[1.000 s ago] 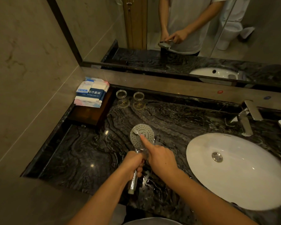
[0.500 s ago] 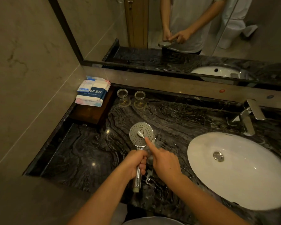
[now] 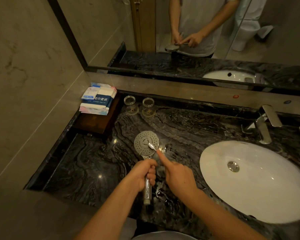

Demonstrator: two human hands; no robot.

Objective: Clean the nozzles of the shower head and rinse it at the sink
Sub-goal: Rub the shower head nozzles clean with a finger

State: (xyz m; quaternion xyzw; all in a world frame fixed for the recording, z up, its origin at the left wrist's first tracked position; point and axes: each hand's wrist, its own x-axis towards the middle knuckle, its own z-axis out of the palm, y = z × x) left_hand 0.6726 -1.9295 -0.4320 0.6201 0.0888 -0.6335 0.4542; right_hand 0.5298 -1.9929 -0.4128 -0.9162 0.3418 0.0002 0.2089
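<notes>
Bristles of the toothbrush (image 3: 151, 146) have slid from centre to the lower right of the shower head (image 3: 146, 142), so scrubbing continues over the desk (image 3: 93, 163), your left hand (image 3: 142, 174) clenched around its handle, your right hand (image 3: 177, 175) pinching the brush, sink (image 3: 267, 196) unused.

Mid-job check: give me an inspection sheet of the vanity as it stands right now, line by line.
Surface: dark marble counter, wet patches near the hands.
Job's things: shower head held face up over the counter; small brush on its nozzles; white sink to the right, no water seen running from the faucet.
Clutter: towel packets on a wooden tray; two glass cups at the back.
Grippers: left hand wrapped round the handle; right hand works the brush, index finger extended.
Cables: nothing seen.
Surroundings: mirror above, tiled wall to the left.
</notes>
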